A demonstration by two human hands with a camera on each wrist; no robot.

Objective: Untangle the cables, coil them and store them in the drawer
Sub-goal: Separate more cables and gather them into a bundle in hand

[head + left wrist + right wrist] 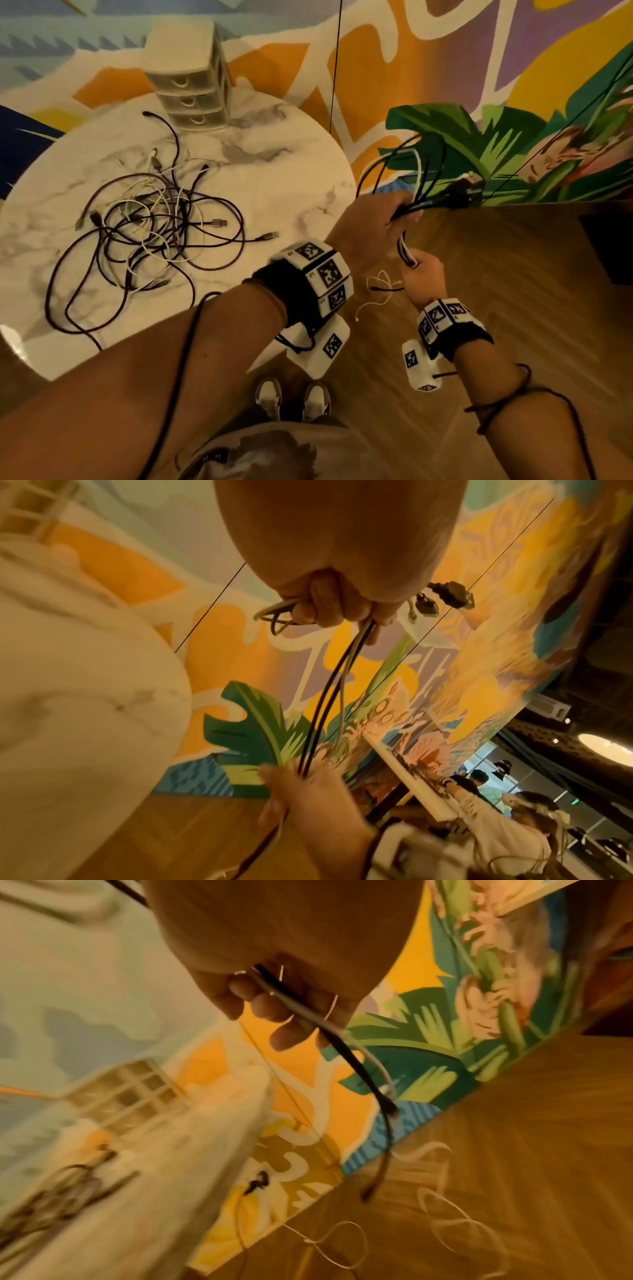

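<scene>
My left hand (376, 222) is raised to the right of the table and grips a bundle of black and white cables (418, 168). Loops fan out above it, and dark plugs (466, 192) stick out to the right. Just below, my right hand (423, 270) pinches the same strands where they hang down. In the left wrist view the left hand (329, 607) clasps the strands (323, 696), which run taut down to the right hand (308, 799). In the right wrist view the right hand (274, 1007) holds a black and a white cable (346, 1053). A tangle of cables (150, 226) lies on the table.
A round marble table (274, 164) stands at the left, with a small beige three-drawer unit (191, 85) at its far edge, drawers closed. A thin white cable end (380, 284) dangles over the wooden floor (513, 308). A painted mural wall is behind. My shoes (291, 401) are below.
</scene>
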